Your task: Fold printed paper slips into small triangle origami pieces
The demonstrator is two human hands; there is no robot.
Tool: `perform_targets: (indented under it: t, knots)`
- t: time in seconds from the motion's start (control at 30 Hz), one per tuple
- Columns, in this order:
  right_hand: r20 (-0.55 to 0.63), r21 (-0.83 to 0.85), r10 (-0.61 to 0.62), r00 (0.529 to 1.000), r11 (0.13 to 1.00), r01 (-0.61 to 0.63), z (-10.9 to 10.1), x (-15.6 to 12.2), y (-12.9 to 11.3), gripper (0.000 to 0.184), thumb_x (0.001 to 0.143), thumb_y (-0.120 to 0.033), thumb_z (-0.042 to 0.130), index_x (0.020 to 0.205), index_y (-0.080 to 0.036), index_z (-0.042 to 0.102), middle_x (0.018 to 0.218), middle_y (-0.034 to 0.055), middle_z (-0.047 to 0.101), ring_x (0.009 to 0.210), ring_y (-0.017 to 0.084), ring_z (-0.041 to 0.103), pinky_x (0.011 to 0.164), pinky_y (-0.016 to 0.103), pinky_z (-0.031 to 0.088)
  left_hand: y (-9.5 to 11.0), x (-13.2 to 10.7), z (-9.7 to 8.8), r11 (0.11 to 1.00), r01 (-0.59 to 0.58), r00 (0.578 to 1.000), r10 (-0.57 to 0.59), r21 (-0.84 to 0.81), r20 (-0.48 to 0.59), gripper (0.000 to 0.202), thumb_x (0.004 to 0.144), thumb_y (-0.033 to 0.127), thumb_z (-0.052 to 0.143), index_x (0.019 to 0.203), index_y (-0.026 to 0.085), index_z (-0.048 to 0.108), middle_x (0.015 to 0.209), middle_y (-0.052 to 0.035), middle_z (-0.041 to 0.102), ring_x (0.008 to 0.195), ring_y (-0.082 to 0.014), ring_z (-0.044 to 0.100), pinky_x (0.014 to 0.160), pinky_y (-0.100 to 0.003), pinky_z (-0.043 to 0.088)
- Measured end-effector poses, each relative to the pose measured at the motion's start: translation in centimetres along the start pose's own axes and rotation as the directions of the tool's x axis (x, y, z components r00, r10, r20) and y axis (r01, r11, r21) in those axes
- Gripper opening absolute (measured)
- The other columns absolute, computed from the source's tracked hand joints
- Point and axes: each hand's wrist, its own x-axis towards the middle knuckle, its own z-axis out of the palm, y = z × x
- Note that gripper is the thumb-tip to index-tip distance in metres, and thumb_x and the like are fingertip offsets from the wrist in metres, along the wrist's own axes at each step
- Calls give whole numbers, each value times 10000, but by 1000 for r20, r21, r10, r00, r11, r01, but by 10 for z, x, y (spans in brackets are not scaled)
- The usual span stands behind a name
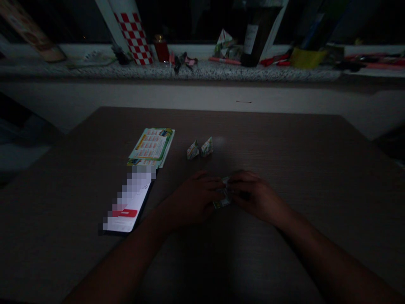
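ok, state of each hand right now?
Left hand: on the small folded paper, whether gripping can't be told.
Right hand: curled at the paper, too dark to tell if gripping.

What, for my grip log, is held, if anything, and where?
The left hand touches a paper piece on the left, the right hand on the right; whether gripped or pressed, I can't tell.

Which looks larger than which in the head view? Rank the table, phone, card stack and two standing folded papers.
1. Table
2. Phone
3. Card stack
4. Left folded paper and right folded paper: too alike to rank.
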Motion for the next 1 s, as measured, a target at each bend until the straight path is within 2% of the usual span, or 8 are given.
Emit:
perform_targets:
  t: [0.2,0.43,0.57,0.77,1.0]
  knots:
    - [-25,44,31,999,999,-30,2,-2,2,211,794,-195,678,999,-237,710,1055,72,670,981,225,609,882,390,484,-2,-1,-5,1000,2,1000,-3,-31,-8,174,849,171,577,971,254,668,1185,-15,658,1145,-195,550,1059,-404,256]
    - [5,24,32,999,999,-32,0,-1,0,248,768,-194,701,1005,-268,712,1072,61,655,1008,235,601,897,407,472,-8,2,-4,992,77,995,-83,-102,-55,140,885,210,535,954,203,657,935,-32,673,939,-190,589,913,-349,377]
    - [5,27,37,999,999,-37,0,-1,-1,268,765,-187,700,1020,-269,702,1082,55,653,1024,232,594,917,406,466,-11,5,4,987,150,985,-154,-54,-81,137,893,234,514,874,175,636,899,-47,635,880,-194,564,813,-329,410]
    - [22,56,57,998,997,-58,-1,-1,-1,301,751,-149,691,1030,-259,699,1098,59,647,1049,233,587,930,402,463,-3,13,13,957,279,957,-270,82,-106,145,889,233,487,845,165,607,870,-55,634,873,-218,549,805,-364,406]
    - [-36,70,105,994,992,-102,5,2,0,137,789,-214,681,924,-221,705,1010,68,680,965,232,617,874,403,478,5,20,14,922,361,931,-348,139,-108,148,866,228,473,850,157,602,891,-83,639,871,-249,568,785,-401,420]
